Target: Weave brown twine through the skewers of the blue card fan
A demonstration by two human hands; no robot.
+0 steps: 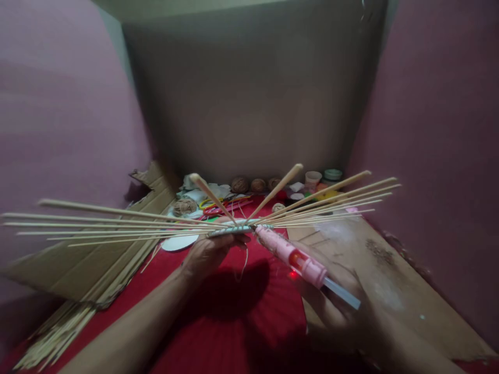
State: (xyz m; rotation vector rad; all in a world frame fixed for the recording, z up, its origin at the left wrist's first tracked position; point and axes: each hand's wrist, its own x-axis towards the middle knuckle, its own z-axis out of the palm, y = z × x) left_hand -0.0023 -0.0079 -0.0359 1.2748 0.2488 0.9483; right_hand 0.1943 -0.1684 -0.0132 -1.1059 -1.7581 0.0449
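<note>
My left hand (212,252) is closed on the near edge of a flat, pale disc (237,226), from which thin wooden sticks (128,223) fan out to both sides. Two thicker sticks (275,191) slant upward from its middle. In my right hand (331,296) is a pink hot glue gun (280,246), its nozzle at the disc's near edge, touching or nearly so. A clear glue stick (343,293) protrudes from the gun's back, and a red light glows on its side. A thin strand of twine (242,267) hangs below the disc. The disc's underside is hidden.
Red cloth (187,322) covers the surface beneath. Cardboard (97,259) and loose sticks (58,332) lie left; a brown board (374,280) lies right. Behind are twine balls (239,185), scissors (214,210), a cup (313,179) and a white disc (180,242). Walls stand on both sides.
</note>
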